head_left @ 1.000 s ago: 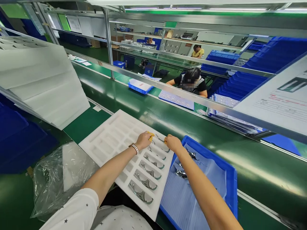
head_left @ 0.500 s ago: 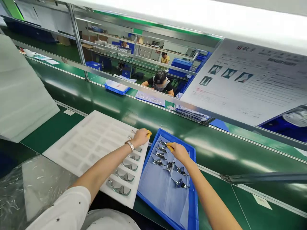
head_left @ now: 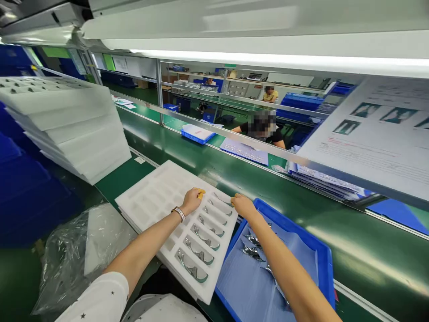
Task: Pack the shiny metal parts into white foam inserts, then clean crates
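Note:
A white foam tray (head_left: 147, 185) lies in front of me, with a column of shiny, curved chrome-like parts (head_left: 199, 250) in its right-hand slots. My left hand (head_left: 191, 201) is over the tray, left of that column. Its yellow-covered fingertips are pressed together, and whatever they may hold is hidden. At the tray's far right corner, my right hand (head_left: 244, 207) pinches the end of a thin curved shiny part (head_left: 221, 199) at the top slot. Beneath my right forearm is a blue bin (head_left: 326, 259) lined with pale sheeting, holding more shiny parts (head_left: 252, 253), partly hidden by the arm.
White foam trays (head_left: 90, 134) are stacked at the left beside blue bins (head_left: 30, 188). Clear plastic wrap (head_left: 63, 264) hangs below. A metal rail (head_left: 214, 127) and printed sheet (head_left: 375, 129) stand beyond the green bench (head_left: 301, 197); a person (head_left: 263, 127) sits across.
My right hand has moved from the blue bin to the tray's far corner, at a curved part. My left hand has shifted left over the tray. The camera view has turned left.

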